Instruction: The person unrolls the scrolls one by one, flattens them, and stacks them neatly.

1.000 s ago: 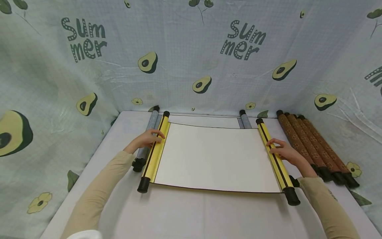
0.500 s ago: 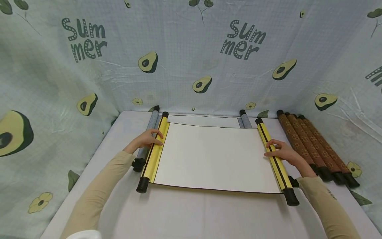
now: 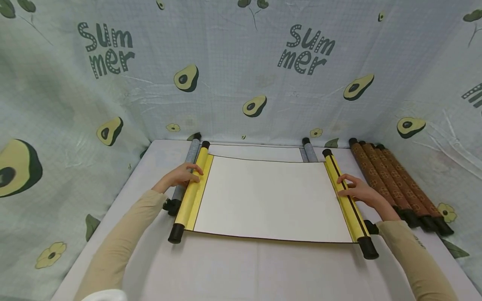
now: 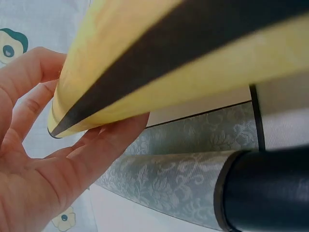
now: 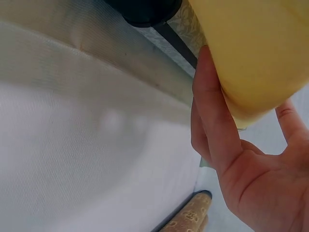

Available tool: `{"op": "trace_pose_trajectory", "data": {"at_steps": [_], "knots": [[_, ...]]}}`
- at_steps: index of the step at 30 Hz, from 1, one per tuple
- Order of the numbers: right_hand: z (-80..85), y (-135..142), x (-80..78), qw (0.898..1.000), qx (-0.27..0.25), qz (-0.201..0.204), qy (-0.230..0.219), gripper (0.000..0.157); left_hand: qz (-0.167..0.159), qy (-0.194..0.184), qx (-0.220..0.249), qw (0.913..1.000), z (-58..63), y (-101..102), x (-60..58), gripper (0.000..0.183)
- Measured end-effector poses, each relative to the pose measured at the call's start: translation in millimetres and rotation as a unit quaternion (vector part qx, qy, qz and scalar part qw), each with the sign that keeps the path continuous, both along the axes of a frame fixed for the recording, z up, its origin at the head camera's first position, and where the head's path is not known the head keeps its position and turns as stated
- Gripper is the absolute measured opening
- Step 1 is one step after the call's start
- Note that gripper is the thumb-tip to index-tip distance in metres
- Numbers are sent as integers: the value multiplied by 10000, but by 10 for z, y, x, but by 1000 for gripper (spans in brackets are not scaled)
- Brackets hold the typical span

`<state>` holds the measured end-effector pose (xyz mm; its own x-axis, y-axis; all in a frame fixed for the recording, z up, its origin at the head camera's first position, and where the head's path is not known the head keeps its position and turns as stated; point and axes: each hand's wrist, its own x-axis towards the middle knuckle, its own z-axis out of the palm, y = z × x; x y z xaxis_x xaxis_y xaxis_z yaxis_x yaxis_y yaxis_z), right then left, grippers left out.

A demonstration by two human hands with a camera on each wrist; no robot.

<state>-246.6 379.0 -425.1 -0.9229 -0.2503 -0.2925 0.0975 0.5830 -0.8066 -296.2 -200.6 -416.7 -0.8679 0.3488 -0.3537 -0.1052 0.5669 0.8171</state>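
Head view is showing the left hand [image 3: 182, 174] grasping the left roller [image 3: 187, 205] and the right hand [image 3: 359, 192] grasping the right roller [image 3: 354, 215], with the yellow scroll [image 3: 265, 198] stretching between them over the counter [image 3: 260, 271]. Since a second ago, the left roller has been turning outward, hiding its dark stripe [image 4: 154, 58] from above and widening the yellow border [image 3: 198, 200], so the scroll is seemingly unrolling further. Beyond and partly below the left hand, a grey scroll [image 3: 193, 150] is lying.
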Motion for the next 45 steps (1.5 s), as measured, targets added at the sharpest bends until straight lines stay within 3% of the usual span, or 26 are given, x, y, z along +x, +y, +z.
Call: {"op": "trace_pose_trajectory", "data": {"at_steps": [7,16,24,28,35,42,45], "knots": [[-13,42,-20,9999,25,-138,8,26,112,48,-65,9999,-2,-36,-2,28],[12,31,5,9999,-14,-137,-22,37,217,72,-119,9997,-17,-57,16,26],[56,17,1,9996,31,-241,-149,25,164,168,-138,9996,36,-47,29,25],[57,37,-14,9996,102,-173,-181,27,157,192,-47,9997,56,-62,34,30],[32,93,-50,9994,146,-145,-270,30,-90,326,437,9985,-53,-169,-43,36],[3,156,-92,9993,302,-94,-191,35,546,37,153,9984,39,-91,20,61],[-5,166,-95,9994,303,-34,-173,39,643,-16,122,9979,51,-84,22,70]]}}
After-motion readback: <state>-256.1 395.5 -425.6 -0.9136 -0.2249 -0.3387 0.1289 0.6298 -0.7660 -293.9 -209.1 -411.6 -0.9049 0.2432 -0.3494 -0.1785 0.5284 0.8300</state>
